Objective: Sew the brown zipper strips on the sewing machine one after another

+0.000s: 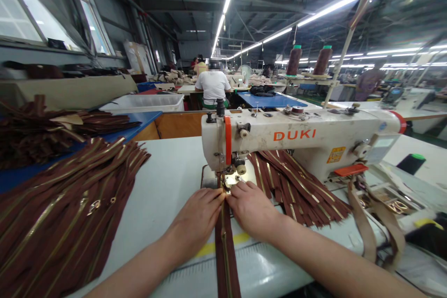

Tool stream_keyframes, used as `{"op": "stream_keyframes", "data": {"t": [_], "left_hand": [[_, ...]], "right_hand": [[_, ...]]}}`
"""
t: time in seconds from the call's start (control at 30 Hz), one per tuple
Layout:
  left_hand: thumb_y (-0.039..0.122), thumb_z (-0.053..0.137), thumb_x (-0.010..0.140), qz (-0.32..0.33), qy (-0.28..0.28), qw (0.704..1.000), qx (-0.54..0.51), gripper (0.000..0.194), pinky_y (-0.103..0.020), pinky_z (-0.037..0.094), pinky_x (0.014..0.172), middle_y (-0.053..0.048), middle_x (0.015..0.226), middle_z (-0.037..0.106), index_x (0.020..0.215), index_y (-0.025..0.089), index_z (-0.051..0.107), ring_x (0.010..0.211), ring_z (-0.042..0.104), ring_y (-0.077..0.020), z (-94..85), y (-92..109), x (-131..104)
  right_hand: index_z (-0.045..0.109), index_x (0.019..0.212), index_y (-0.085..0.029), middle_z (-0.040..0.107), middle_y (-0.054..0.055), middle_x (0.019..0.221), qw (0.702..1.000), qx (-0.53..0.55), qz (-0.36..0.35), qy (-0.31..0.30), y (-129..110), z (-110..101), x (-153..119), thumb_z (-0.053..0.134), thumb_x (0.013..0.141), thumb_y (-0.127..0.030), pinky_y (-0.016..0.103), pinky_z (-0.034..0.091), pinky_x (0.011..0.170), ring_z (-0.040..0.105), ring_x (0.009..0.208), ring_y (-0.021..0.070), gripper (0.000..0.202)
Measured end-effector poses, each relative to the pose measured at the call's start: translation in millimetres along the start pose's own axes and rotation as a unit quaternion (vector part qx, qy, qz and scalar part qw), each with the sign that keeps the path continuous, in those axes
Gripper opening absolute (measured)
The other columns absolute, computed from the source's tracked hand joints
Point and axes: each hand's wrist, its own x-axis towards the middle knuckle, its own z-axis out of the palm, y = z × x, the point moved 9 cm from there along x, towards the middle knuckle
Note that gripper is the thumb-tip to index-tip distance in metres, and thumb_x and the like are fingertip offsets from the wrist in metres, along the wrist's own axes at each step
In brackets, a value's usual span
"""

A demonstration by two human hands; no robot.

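Note:
A brown zipper (228, 260) with brass-coloured teeth runs lengthwise under the needle area of the sewing machine (258, 137) and down off the table's near edge. My left hand (197, 216) presses on its left side, just in front of the presser foot, fingers together. From the other side my right hand (253, 209) meets it, thumb and fingertips closed at the zipper's edge. The fingertips nearly touch each other; they partly cover the zipper and what lies right under the needle. More brown zippers (296, 181) lie fanned out beneath the machine's arm, right of my right hand.
A large heap of brown zippers (66, 214) covers the left of the table (167, 163). Scissors (398, 206) lie in a tray at right, beside hanging beige strips (363, 223). Thread cones (294, 60) stand behind the machine. A person in a white shirt (213, 86) sits further back.

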Motion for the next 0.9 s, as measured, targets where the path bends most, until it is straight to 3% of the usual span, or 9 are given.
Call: {"op": "stream_keyframes", "data": {"t": [0.27, 0.63, 0.9], "left_hand": [[0.014, 0.029, 0.094, 0.017, 0.016, 1.000, 0.018, 0.036, -0.041, 0.049, 0.089, -0.011, 0.109, 0.065, 0.107, 0.011, 0.062, 0.100, 0.059, -0.0225, -1.9, 3, -4], [0.023, 0.027, 0.099, 0.013, 0.034, 0.999, 0.013, 0.038, -0.042, 0.049, 0.089, -0.011, 0.110, 0.065, 0.110, 0.010, 0.061, 0.102, 0.058, -0.0232, -6.7, 5, -5], [0.027, 0.050, 0.090, -0.067, -0.014, 0.998, -0.005, 0.027, -0.044, 0.047, 0.093, -0.010, 0.113, 0.064, 0.112, 0.015, 0.061, 0.104, 0.058, -0.0252, -4.0, 1, -6]], "right_hand": [[0.060, 0.095, -0.014, 0.056, 0.006, 0.092, 0.995, 0.066, 0.068, 0.012, 10, 0, -1, 0.044, 0.091, -0.014, 0.035, 0.040, 0.077, 0.046, 0.089, 0.0225, 0.016], [0.062, 0.093, -0.014, 0.055, 0.006, 0.087, 0.991, 0.089, 0.096, 0.007, 14, 2, -3, 0.046, 0.089, -0.011, 0.032, 0.039, 0.077, 0.046, 0.087, 0.0211, 0.017], [0.063, 0.088, -0.015, 0.056, 0.005, 0.087, 0.984, 0.133, 0.114, 0.025, 15, 6, -5, 0.050, 0.086, -0.010, 0.031, 0.040, 0.079, 0.048, 0.087, 0.0208, 0.015]]}}
